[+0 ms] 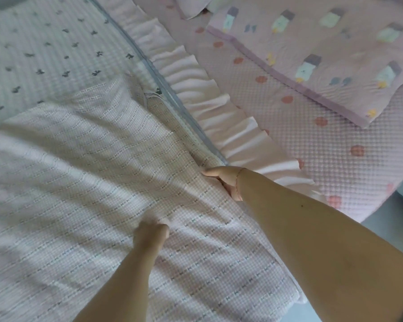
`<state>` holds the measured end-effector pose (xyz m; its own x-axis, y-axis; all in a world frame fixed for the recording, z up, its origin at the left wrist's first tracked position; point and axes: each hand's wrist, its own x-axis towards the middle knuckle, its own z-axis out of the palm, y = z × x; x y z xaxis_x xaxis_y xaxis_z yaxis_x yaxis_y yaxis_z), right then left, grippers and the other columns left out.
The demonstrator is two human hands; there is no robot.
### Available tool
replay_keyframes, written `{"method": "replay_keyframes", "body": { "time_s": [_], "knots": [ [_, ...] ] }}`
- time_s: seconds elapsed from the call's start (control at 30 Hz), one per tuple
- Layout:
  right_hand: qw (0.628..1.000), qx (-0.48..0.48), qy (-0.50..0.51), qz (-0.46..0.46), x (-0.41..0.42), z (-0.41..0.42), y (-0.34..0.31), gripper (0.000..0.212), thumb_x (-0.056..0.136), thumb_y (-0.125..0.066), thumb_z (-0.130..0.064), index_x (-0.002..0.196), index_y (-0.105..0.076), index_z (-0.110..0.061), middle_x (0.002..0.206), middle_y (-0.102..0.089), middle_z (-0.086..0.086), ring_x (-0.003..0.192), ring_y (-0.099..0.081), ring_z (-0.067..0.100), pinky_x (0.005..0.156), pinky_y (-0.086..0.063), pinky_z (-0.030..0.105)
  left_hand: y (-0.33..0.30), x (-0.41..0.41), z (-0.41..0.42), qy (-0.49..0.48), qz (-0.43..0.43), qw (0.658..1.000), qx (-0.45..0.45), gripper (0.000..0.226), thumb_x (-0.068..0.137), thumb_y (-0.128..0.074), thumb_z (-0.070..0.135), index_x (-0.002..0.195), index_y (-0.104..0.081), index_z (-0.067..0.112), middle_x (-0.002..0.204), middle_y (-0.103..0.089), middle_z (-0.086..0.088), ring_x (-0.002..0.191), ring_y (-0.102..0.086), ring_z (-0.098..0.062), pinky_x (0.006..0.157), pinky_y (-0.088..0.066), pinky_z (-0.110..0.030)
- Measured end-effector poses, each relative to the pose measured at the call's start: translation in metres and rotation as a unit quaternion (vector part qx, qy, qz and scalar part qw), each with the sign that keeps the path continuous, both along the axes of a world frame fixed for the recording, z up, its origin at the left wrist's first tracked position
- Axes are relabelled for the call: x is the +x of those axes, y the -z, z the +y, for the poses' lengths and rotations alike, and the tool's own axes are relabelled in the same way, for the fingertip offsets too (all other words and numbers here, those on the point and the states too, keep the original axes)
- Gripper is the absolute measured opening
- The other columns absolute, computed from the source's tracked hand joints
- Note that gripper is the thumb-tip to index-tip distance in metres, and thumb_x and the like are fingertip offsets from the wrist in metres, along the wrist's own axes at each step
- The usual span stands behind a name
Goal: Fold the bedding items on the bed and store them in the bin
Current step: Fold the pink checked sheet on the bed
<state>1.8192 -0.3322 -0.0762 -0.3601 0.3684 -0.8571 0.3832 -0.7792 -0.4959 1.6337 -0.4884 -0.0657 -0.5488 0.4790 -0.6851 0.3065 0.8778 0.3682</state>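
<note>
On the bed [335, 159], a pale gingham blanket [91, 182] with thin grey grid lines fills the view from 6 to 9 o'clock, one layer turned back over another, its upper corner reaching toward centre. The person's left hand [150, 233] sits low at about 6 o'clock, knuckles up and fingers curled into the cloth (whether they pinch a fold or merely press it cannot be told, as the picture is blurred there). The right hand [226, 181], just right of centre, grips the blanket's right edge, thumb lying flat on top and the other fingers [233, 194] tucked under the hem; a thin cord circles its wrist. Beyond that edge, a grey piped seam [149, 66] and a pink ruffled trim [196, 89] run diagonally from 12 toward 4 o'clock. At 10 o'clock lies a checked panel printed with small dark bows [44, 43]. At 2 o'clock a folded pink quilt [323, 54] with cartoon figures rests on the flower-dotted pink sheet [312, 140]. The bin is out of frame.
</note>
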Motion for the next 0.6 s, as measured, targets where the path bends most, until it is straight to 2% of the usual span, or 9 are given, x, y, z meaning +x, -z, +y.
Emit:
{"method": "replay_keyframes", "body": {
  "time_s": [0.03, 0.07, 0.1, 0.13, 0.2, 0.27, 0.37, 0.47, 0.6],
  "knots": [
    [0.999, 0.015, 0.031, -0.019, -0.006, 0.001, -0.021, 0.087, 0.060, -0.087, -0.044, 0.134, -0.050, -0.014, 0.140, -0.051, 0.002, 0.126, -0.051, 0.018, 0.106, -0.040, 0.044, 0.004, -0.006, 0.001, -0.017, -0.031, 0.999, -0.006, 0.004, 0.078, -0.061, 0.002, 0.082, -0.059, 0.003, 0.081, -0.059, -0.013, 0.084, -0.061, -0.032, 0.067, -0.045, -0.033],
    [0.996, 0.045, 0.072, -0.041, -0.008, 0.006, -0.028, 0.053, 0.074, -0.080, -0.030, 0.116, -0.059, -0.008, 0.112, -0.068, 0.005, 0.097, -0.067, 0.011, 0.087, -0.053, 0.028, 0.007, -0.009, 0.002, -0.026, -0.072, 0.997, 0.001, 0.004, 0.078, -0.060, 0.000, 0.077, -0.058, 0.004, 0.076, -0.056, -0.011, 0.076, -0.057, -0.028, 0.063, -0.040, -0.029],
    [0.988, 0.090, 0.110, -0.055, -0.005, 0.012, -0.028, 0.026, 0.082, -0.073, -0.021, 0.100, -0.062, -0.007, 0.078, -0.068, 0.005, 0.058, -0.065, 0.004, 0.056, -0.051, 0.015, 0.009, -0.013, 0.004, -0.029, -0.104, 0.994, 0.012, 0.011, 0.077, -0.060, -0.002, 0.069, -0.055, 0.005, 0.070, -0.052, -0.008, 0.068, -0.052, -0.024, 0.061, -0.036, -0.028],
    [0.979, 0.128, 0.136, -0.076, -0.002, 0.016, -0.026, 0.013, 0.085, -0.069, -0.016, 0.091, -0.063, -0.006, 0.063, -0.057, 0.004, 0.037, -0.050, 0.005, 0.038, -0.038, 0.011, 0.010, -0.016, 0.004, -0.028, -0.131, 0.991, 0.021, 0.017, 0.075, -0.060, -0.002, 0.064, -0.050, 0.008, 0.068, -0.049, -0.007, 0.063, -0.048, -0.021, 0.061, -0.034, -0.027],
    [0.970, 0.167, 0.144, -0.102, -0.002, 0.019, -0.023, 0.015, 0.088, -0.066, -0.016, 0.093, -0.064, -0.002, 0.070, -0.052, 0.008, 0.047, -0.048, 0.016, 0.038, -0.031, 0.015, 0.008, -0.022, 0.005, -0.038, -0.167, 0.985, 0.025, 0.017, 0.065, -0.061, 0.008, 0.064, -0.045, 0.012, 0.067, -0.045, -0.003, 0.060, -0.041, -0.019, 0.060, -0.033, -0.027],
    [0.970, 0.177, 0.131, -0.105, -0.010, 0.020, -0.022, 0.034, 0.088, -0.065, -0.020, 0.113, -0.061, 0.003, 0.085, -0.058, 0.012, 0.070, -0.055, 0.026, 0.055, -0.036, 0.024, 0.005, -0.025, 0.005, -0.046, -0.194, 0.979, 0.033, 0.018, 0.053, -0.058, 0.016, 0.066, -0.044, 0.017, 0.062, -0.043, 0.000, 0.056, -0.037, -0.016, 0.056, -0.029, -0.025],
    [0.969, 0.217, 0.073, -0.098, -0.032, 0.028, -0.025, 0.043, 0.088, -0.065, -0.015, 0.128, -0.053, -0.007, 0.095, -0.057, 0.010, 0.072, -0.054, 0.024, 0.059, -0.038, 0.022, 0.011, -0.031, 0.005, -0.039, -0.223, 0.973, 0.044, 0.019, 0.068, -0.061, 0.008, 0.072, -0.045, 0.017, 0.064, -0.042, 0.002, 0.056, -0.035, -0.014, 0.055, -0.027, -0.026],
    [0.941, 0.281, 0.135, -0.134, -0.043, 0.035, -0.026, 0.030, 0.086, -0.064, -0.004, 0.111, -0.058, -0.019, 0.097, -0.053, 0.004, 0.057, -0.047, 0.013, 0.038, -0.038, 0.014, 0.021, -0.033, 0.003, -0.039, -0.220, 0.973, 0.053, 0.020, 0.075, -0.059, -0.001, 0.078, -0.048, 0.015, 0.071, -0.046, 0.000, 0.062, -0.040, -0.015, 0.059, -0.030, -0.026],
    [0.892, 0.312, 0.253, -0.207, -0.044, 0.040, -0.016, 0.021, 0.085, -0.061, -0.002, 0.077, -0.059, -0.021, 0.091, -0.062, 0.008, 0.070, -0.056, 0.019, 0.049, -0.041, 0.017, 0.030, -0.036, 0.002, -0.040, -0.217, 0.974, 0.057, 0.023, 0.071, -0.064, 0.002, 0.088, -0.055, 0.015, 0.088, -0.052, -0.004, 0.079, -0.049, -0.019, 0.065, -0.036, -0.028]
  ]
}}
